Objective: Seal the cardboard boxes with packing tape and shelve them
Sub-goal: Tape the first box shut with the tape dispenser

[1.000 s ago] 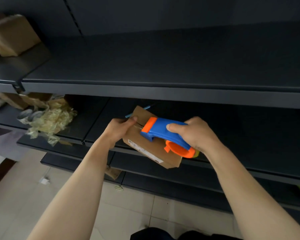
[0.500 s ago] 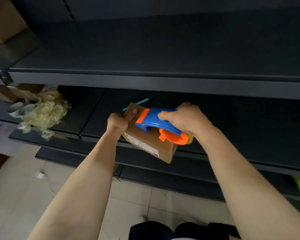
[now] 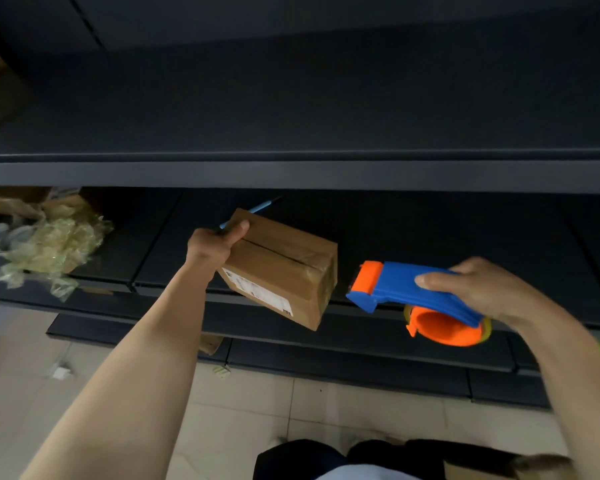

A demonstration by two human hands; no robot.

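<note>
Head view: the box (image 3: 284, 271) sits at the centre of the frame, tilted in the air in front of the middle shelf (image 3: 430, 237). The left hand (image 3: 212, 245) grips its upper left corner, with the thumb pressed on top beside the flap seam. A white label shows on the box's lower side.

Right of centre, the right hand (image 3: 478, 289) has its fingers curled round the blue dispenser (image 3: 409, 289), whose orange nose points at the box. The dispenser is just beside the box and not touching it.

A blue pen (image 3: 260, 206) lies on the shelf behind the box. Crumpled wrap (image 3: 56, 244) is at the left edge, and pale floor tiles (image 3: 257, 403) are below.
</note>
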